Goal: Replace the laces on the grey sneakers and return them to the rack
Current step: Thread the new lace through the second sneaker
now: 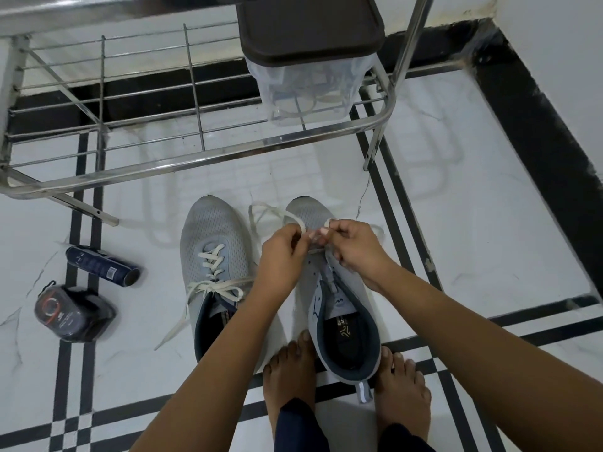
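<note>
Head view: both grey sneakers sit on the floor just in front of the rack [208, 158], neither is on it yet. Left sneaker [208, 230] is laced, loose bow, with one long end trailing on the tile. Right sneaker [310, 212] is the open item: only the lowest eyelets look threaded.

Grip: left hand [282, 256] and right hand [354, 247] both pinch the cream lace [293, 219] over the toe end of the tongue, fingertips nearly touching. Fingers cover the eyelet, so I can't tell which hole is in play, probably the bottom pair.

Risks from here:
- Slack loop lies over the toe. A one-sided pull leaves uneven ends, short on one side at the top.
- Flat lace: a twist fed in now locks in at every crossing.
- The pinch is fingertip-only, so the tip can slip and back out of the hole.
- Shoe is braced only by bare feet [290, 370] beside the heel. A hard tug can skew it.
- Left forearm hangs just over the other sneaker's bow, and a snag could undo it.
- Trailing end is a trip or catch hazard when lifting the pair to the rack.
</note>
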A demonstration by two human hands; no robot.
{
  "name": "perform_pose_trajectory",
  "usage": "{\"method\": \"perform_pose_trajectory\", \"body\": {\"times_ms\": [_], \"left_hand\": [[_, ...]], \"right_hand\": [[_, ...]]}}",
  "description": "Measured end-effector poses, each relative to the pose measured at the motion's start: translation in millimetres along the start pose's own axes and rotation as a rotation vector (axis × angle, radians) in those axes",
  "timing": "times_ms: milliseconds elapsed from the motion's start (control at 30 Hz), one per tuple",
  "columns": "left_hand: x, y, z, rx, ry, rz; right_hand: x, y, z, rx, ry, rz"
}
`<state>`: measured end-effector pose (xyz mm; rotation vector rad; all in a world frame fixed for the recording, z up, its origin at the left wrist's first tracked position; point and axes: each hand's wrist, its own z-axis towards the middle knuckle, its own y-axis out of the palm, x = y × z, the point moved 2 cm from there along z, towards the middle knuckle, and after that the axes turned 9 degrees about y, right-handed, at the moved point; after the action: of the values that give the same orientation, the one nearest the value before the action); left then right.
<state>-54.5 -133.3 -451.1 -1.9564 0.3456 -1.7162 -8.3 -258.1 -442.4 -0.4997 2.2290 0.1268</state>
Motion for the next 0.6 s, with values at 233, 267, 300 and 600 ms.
{"method": "perform_pose_trajectory", "body": {"times_ms": [233,267,300,600], "left_hand": [[68,-29,2,0.020,0.077,-0.047],[79,-37,2,0.032,0.089,-0.051],[92,-47,0,0.047,0.105,-0.050],[197,-117,-10,0.163,0.227,-0.106]], "right_hand": [[-50,-4,-42,0.098,-0.153,0.048],[-59,-5,-50,0.108,-0.174,0.037],[-71,-6,-60,0.116,-0.200,0.023],[-161,-11,-148,0.159,-0.429,-0.036]]}}
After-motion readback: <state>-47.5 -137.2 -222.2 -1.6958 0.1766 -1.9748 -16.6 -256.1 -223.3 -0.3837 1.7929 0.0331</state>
